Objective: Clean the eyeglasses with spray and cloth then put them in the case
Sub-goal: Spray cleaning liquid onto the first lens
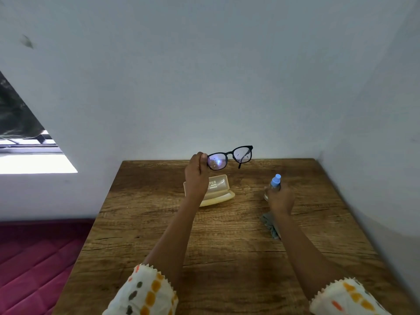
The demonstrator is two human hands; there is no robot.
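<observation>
left hand (pixel 196 176) pinching black eyeglasses (pixel 230 157) up over the open yellow case (pixel 219 189), right hand (pixel 280 197) gripping the blue-capped spray bottle (pixel 273 183) on the wooden table (pixel 222 237), grey cloth (pixel 271 226) under that wrist.

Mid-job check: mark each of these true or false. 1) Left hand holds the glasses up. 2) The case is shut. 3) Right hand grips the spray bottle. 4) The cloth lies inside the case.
1) True: the left hand holds the eyeglasses above the table.
2) False: the case lies open.
3) True: the right hand grips the spray bottle.
4) False: the cloth lies on the table under the right forearm.
</observation>
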